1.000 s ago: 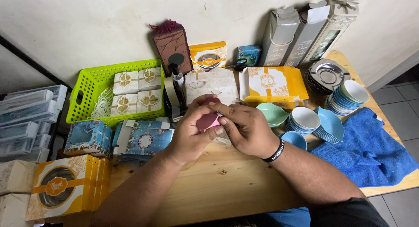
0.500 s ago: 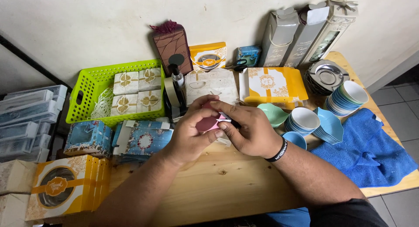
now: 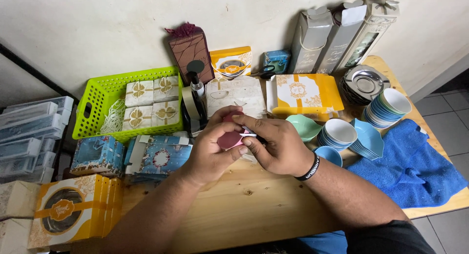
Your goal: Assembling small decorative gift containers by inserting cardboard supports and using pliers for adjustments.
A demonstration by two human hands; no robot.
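Two hands meet above the middle of the wooden table [image 3: 254,205], both closed on one small pink object [image 3: 228,137]. The left hand [image 3: 211,147] grips it from the left side, thumb below and fingers curled over the top. The right hand [image 3: 276,145] closes on it from the right, its fingertips [image 3: 244,119] pressed on the upper edge and a thin white strip [image 3: 248,135] pinched at the object's right side. A black wristband [image 3: 309,168] sits on the right wrist.

Position of the object: held clear of the table surface, between the two palms, roughly level with the front row of boxes. Its exact shape cannot be told, since the fingers cover most of it; the visible face is rounded and dull pink. Its long axis cannot be told. Neither hand is nearer: both are in contact.

Surrounding items:
- green basket [image 3: 97,95] with cream boxes, behind and left of the hands;
- blue patterned boxes [image 3: 156,156], just beside the left hand;
- stacked bowls [image 3: 339,132], near the right hand;
- blue cloth [image 3: 415,166], well apart at the right edge.
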